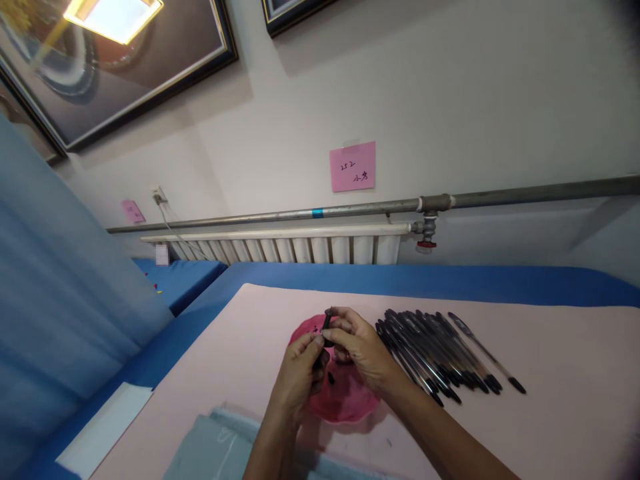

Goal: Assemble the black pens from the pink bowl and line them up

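Note:
Over a pink dish [345, 403], my left hand [299, 375] and my right hand [361, 345] meet with fingers closed. Between their fingertips is a short, dark, tube-like pen part [327, 323], held upright and slightly tilted; its exact kind is hard to make out. Both hands pinch it, the right on its upper part and the left lower down. Small black pieces [331, 378] lie in the dish, partly hidden by my hands. Right of the dish is a pile of clear-barrelled pens [425, 347] with black ends, and one pen [483, 347] lies a little apart.
A pink sheet [225, 360] covers the blue table [450, 280]. Grey-blue cloth or plastic [215, 447] lies at the near edge, and white paper [105, 430] at the left. Behind stand a radiator [300, 250] and a pipe [525, 195]. A blue curtain [65, 320] hangs left.

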`<state>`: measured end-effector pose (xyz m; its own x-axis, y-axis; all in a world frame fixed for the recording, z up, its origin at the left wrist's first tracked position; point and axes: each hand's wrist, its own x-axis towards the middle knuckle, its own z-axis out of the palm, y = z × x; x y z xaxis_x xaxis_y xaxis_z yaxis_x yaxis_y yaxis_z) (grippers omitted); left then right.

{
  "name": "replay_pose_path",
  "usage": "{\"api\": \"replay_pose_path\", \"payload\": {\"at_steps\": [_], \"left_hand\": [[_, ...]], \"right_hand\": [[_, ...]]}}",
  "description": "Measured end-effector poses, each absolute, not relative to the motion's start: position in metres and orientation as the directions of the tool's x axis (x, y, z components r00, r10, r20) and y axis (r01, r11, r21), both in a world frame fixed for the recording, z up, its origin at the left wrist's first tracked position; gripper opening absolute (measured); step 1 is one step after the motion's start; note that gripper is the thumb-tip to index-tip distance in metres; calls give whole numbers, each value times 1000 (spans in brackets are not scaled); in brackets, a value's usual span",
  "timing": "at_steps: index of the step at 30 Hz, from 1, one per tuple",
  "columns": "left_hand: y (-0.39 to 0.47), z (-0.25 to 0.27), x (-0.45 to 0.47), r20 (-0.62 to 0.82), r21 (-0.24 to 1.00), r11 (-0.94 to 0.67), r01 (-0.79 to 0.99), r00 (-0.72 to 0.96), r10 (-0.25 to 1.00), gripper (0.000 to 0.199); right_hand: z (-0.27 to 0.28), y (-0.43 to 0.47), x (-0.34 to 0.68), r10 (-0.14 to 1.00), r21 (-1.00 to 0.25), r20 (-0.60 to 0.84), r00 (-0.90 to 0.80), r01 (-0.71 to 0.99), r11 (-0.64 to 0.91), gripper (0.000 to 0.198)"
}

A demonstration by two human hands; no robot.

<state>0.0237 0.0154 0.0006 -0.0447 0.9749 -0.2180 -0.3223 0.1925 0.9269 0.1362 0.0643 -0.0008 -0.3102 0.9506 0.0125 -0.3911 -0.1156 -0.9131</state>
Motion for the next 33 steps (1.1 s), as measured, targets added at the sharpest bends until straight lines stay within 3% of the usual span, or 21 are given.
{"api": "replay_pose_path", "payload": {"at_steps": [11,24,30,33], "left_hand": [[14,4,22,-225,930,207,-305,-25,974,42],[14,-4,23,-243,937,228,-266,-25,970,41],[18,-4,15,-240,940,217,-263,-60,969,39],[21,-4,3,-209,947,149,-286,-190,959,39]], "right_hand": [[1,67,139,944,-939,-18,-330,-318,-129,20],[-3,69,139,931,-953,-121,-345,-221,-206,19],[-8,69,133,937,-980,-28,-347,-177,-95,17],[-15,73,132,937,-976,141,-319,114,185,24]]}}
